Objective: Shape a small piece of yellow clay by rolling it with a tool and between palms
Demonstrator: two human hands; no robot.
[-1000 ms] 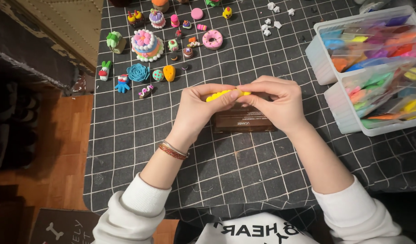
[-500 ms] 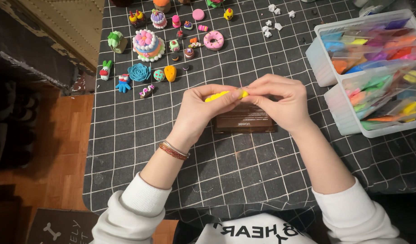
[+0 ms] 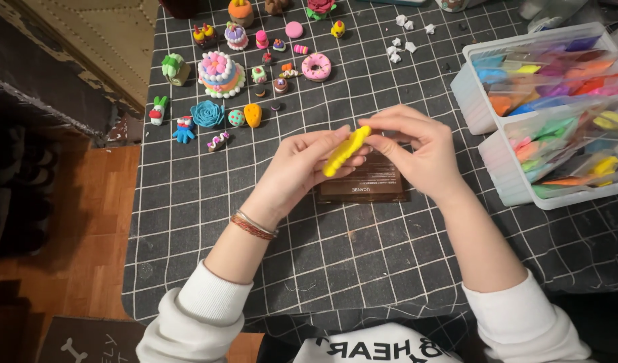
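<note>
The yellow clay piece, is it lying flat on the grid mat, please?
No, the yellow clay piece is held above the grid mat between the left hand and right hand.

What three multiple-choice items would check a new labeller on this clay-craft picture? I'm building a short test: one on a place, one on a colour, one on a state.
1. Where does the brown block lie?
A. On the gridded mat, under the hands
B. Inside a clear box
C. On the wooden floor

2. What colour is the clay piece between the hands?
A. Blue
B. Yellow
C. Pink

3. How is the clay piece held?
A. Lying loose on the mat
B. By the right hand alone
C. By both hands, off the mat

Key: 1 A, it sits on the gridded mat below the hands. 2 B, it is plainly yellow. 3 C, the left hand and right hand both grip it.
</note>
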